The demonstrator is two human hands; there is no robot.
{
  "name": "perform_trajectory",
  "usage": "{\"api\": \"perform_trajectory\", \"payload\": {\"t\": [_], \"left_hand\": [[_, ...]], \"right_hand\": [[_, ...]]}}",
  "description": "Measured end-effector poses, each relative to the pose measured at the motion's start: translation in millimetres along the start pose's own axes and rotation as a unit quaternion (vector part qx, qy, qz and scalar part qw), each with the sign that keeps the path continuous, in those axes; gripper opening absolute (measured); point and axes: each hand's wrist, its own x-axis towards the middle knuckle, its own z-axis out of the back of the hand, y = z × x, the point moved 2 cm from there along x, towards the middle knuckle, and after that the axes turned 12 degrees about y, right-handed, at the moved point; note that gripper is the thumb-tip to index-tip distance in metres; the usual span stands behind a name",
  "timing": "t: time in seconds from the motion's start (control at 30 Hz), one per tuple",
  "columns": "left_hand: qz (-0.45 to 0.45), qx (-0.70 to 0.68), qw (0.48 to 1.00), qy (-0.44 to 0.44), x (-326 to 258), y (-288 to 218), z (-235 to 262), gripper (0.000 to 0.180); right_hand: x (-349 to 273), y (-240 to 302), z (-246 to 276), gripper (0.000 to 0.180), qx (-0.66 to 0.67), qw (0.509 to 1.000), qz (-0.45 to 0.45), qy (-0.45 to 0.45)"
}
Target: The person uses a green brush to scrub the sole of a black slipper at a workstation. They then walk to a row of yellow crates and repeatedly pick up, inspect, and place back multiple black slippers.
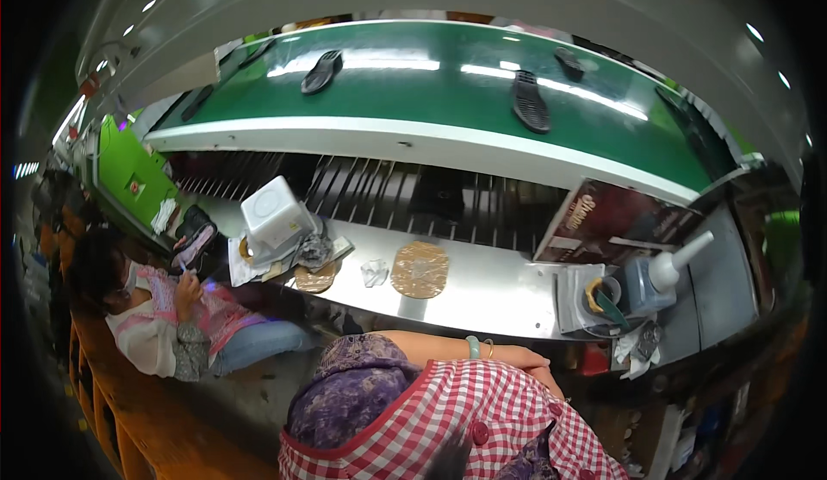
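Meanwhile your left forearm (448, 351) folds across your chest, its hand (538, 368) resting loose and empty, right hand unseen; nearest insole (419, 269) at twelve o'clock awaits a reach.

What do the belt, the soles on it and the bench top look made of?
Conveyor belt: smooth green rubber or plastic sheet, glossy, streaked with lamp reflections. Shoe soles: black, matte, likely moulded rubber; ribbed tread shows. Bench top: bare sheet metal, probably steel, with a dull grey sheen.
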Motion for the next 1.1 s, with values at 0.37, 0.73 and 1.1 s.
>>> {"api": "perform_trajectory", "payload": {"t": [0.37, 0.73, 1.1], "left_hand": [[-0.062, 0.373, 0.909, 0.175, 183.0, -23.6, -94.2, 0.057], [0.413, 0.166, 0.861, 0.246, 313.1, 11.4, -247.9, 0.054], [0.423, 0.249, 0.622, 0.609, 456.5, 131.4, -291.4, 0.044]], "right_hand": [[-168.3, -106.3, 59.2, 0.031, 0.019, 0.974, 0.0, -0.224], [-293.4, -184.8, 6.9, 0.027, 0.13, 0.849, -0.048, -0.51], [-389.9, -224.2, -44.7, 0.026, 0.249, 0.669, -0.194, -0.673]]}}
